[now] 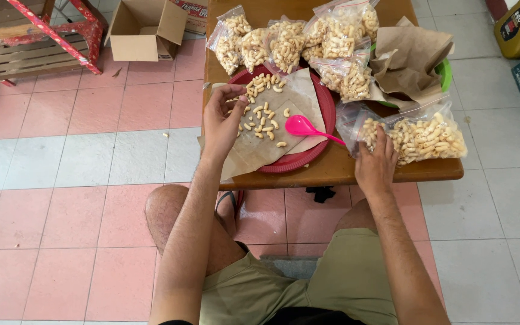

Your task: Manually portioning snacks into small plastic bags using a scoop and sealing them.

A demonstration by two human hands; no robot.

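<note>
Our knees in green shorts sit closest, low down at 6 o'clock, over a floor of pink and white tiles [61, 156]. Ahead of us at 12 o'clock stands a small brown wooden table [332, 168], and its near edge runs just past our hands. A cardboard box [145, 30] lies on the floor at 10 o'clock, beside a red wooden frame [49, 30]. We see lots of bare floor on the left, well apart from the table.

Our left hand [222, 120] is at 11 o'clock, over a red round tray [326, 108]. Its fingers are curled and pinched on some little pale snack pieces [260, 114], which lie loose on brown paper [254, 144] in the tray. They are small, curved and cream coloured. A pink spoon [302, 126] rests on the tray too.

Our right hand [375, 162] is at 1 o'clock, near the table's front edge. It lies on a clear plastic bag [422, 135] full of the same snacks, fingers pressed on the bag's near end; we cannot tell if it grips the bag. More filled bags [296, 42] crowd the far side, next to crumpled brown paper over a green bowl [445, 72]
</note>
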